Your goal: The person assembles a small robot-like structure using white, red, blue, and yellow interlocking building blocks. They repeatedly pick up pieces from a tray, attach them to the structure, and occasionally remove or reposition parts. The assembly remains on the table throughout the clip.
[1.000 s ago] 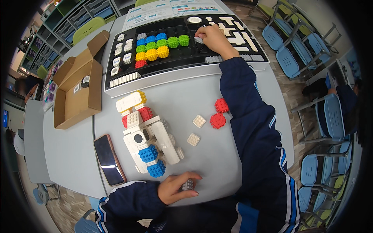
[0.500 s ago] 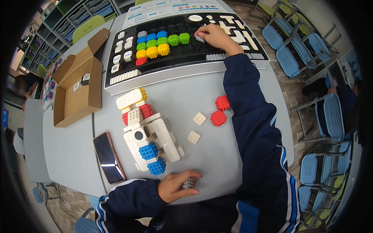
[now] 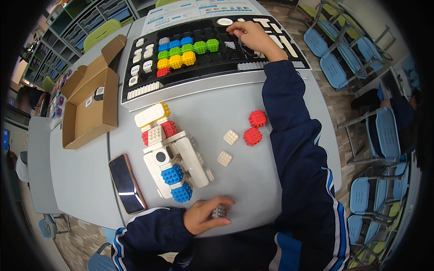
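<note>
On the near edge of the table my left hand curls its thumb and fingers round a small grey studded block. Over the far right of the black parts tray, my right hand has its fingertips pinched together; whatever is in them is hidden. A grey wedge-like piece lies in the tray just below those fingers. Left of centre stands a model of white blocks with blue blocks at its near end and red and yellow ones farther off.
Two red blocks and two white square plates lie between the model and my right arm. A phone and an open cardboard box are at left. Green blocks fill tray slots; instruction sheets lie beyond.
My right hand has shifted slightly up and away from the grey wedge-like piece, which now shows in the tray. The left hand keeps its hold on the grey block.
</note>
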`<state>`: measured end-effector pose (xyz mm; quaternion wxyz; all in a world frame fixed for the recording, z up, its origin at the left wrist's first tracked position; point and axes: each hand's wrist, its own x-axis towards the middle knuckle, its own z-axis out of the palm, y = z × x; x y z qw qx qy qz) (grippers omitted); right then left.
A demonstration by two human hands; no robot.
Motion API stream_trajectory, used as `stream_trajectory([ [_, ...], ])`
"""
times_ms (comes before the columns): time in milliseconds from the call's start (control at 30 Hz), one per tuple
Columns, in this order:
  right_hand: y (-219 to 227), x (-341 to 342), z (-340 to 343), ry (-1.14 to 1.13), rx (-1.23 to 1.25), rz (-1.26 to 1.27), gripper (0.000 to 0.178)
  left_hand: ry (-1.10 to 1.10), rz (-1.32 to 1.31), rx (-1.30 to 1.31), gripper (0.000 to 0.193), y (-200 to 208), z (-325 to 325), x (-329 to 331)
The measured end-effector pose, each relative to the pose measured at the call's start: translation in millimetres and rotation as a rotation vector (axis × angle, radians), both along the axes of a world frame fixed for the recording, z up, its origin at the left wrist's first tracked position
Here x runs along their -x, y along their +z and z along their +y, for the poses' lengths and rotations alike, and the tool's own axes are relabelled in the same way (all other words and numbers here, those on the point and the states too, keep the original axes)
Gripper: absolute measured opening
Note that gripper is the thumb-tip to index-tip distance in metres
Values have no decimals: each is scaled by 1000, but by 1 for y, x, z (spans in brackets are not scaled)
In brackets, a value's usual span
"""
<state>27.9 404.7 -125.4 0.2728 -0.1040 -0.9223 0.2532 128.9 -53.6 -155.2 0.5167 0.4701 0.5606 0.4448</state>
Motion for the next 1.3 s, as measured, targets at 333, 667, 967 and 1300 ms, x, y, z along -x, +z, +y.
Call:
stream_trajectory([
  [333,110,-72,-117,339,-84,55,24,78,-76,-22,50,-5,-1,-2],
  [667,108,-161,-248,1123,-78,-562,22,8,-174,-413,43,-21,7,7],
  [967,74,-152,-291,1206,-18,-636,13,34,-397,-302,57,-36,0,2],
  [1300,112,-114,-212,964,332,-498,18,122,-597,-74,63,-11,-5,-2],
])
